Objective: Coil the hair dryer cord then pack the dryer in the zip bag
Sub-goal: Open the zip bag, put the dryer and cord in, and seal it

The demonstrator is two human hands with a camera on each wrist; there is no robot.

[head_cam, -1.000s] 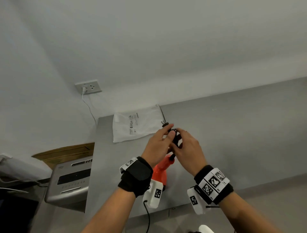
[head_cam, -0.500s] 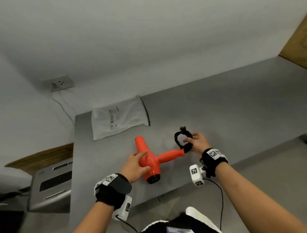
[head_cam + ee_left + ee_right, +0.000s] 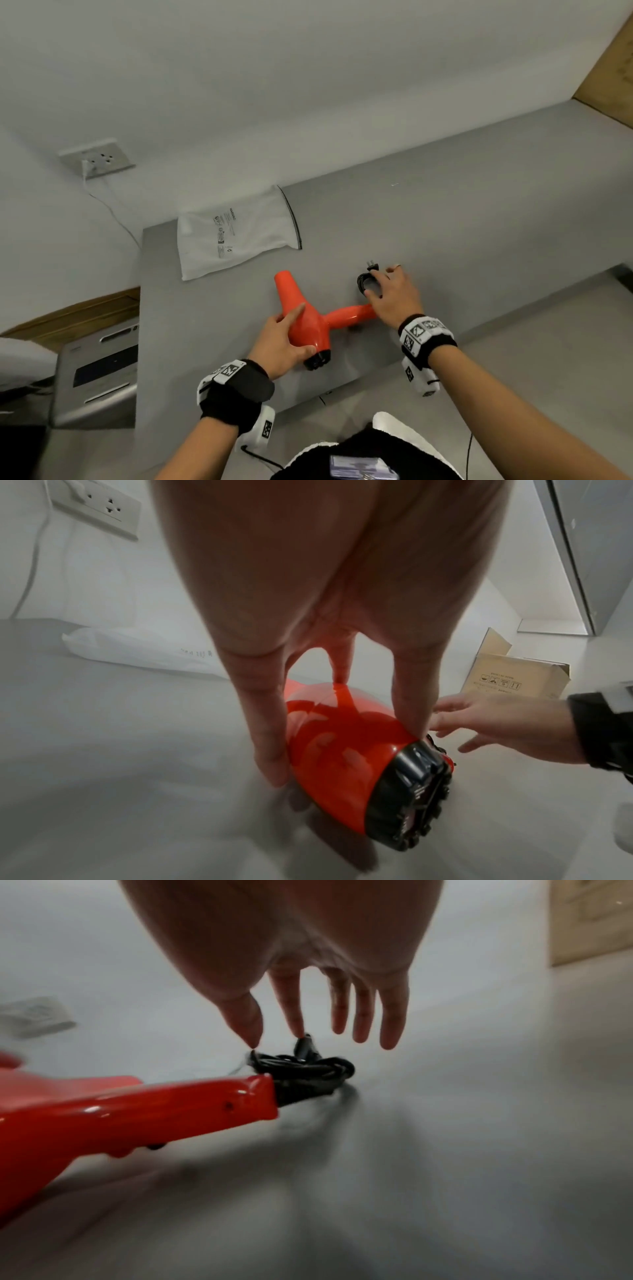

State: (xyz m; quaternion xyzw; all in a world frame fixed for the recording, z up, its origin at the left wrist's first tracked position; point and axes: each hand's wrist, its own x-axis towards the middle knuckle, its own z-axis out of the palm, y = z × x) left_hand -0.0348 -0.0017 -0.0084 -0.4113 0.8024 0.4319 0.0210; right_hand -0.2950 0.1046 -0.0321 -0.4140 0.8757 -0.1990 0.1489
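An orange-red hair dryer (image 3: 291, 294) lies on its side on the grey table (image 3: 445, 222), nozzle pointing away and handle to the right. My left hand (image 3: 305, 329) grips its body, thumb on one side and fingers on the other (image 3: 342, 750). The black cord (image 3: 364, 282) sits coiled in a small bundle at the end of the handle (image 3: 308, 1069), plug sticking up. Above it my right hand (image 3: 378, 282) hovers with straight, spread fingers, thumb and index tips at the coil (image 3: 318, 1042). The white zip bag (image 3: 236, 236) lies flat behind the dryer, its zip edge facing right.
A wall socket (image 3: 97, 159) with a white cable plugged in sits behind the table's left end. A grey machine (image 3: 99, 370) stands lower left, beyond the table edge. A cardboard box (image 3: 514, 677) stands farther off. The table's front edge runs just under my wrists.
Both hands worked the cord bundle above the dryer a second ago. Since then my left hand has gone to the dryer body, and my right hand has let go of the coil on the table.
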